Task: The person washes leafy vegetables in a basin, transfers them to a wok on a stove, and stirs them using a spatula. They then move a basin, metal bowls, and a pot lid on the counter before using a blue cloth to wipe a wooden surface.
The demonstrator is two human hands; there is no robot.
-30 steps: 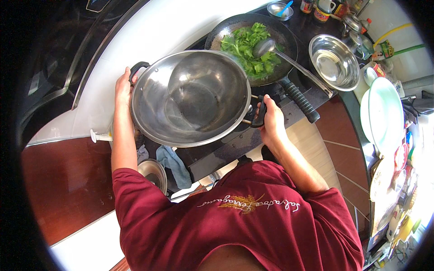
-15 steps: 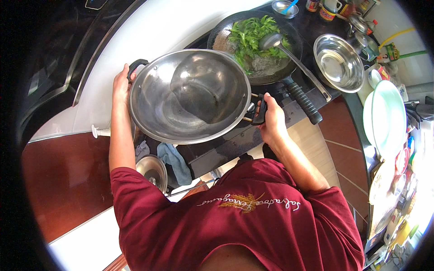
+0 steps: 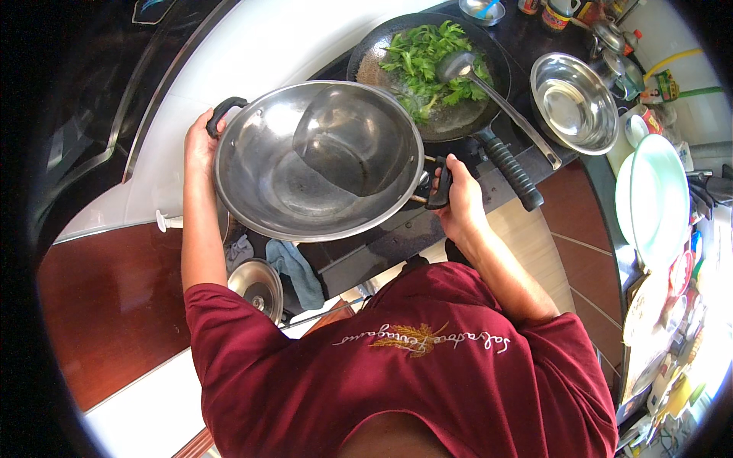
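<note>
Steel wok (image 3: 321, 160): held out before me over the dark tabletop (image 3: 366, 256); rim overlaps the frying pan's edge in view.
Left hand (image 3: 200, 145): fingers curled at left black handle (image 3: 227, 112), grip partly hidden.
Right hand (image 3: 462, 197): closed round right black handle (image 3: 440, 185), thumb uppermost.
Frying pan (image 3: 369, 47): beyond wok, to my right; leafy greens (image 3: 427, 65) inside, ladle (image 3: 456, 67) resting across.
Steel basin (image 3: 569, 107): right of pan.
Blue-grey cloth (image 3: 294, 275): near side, below wok.
</note>
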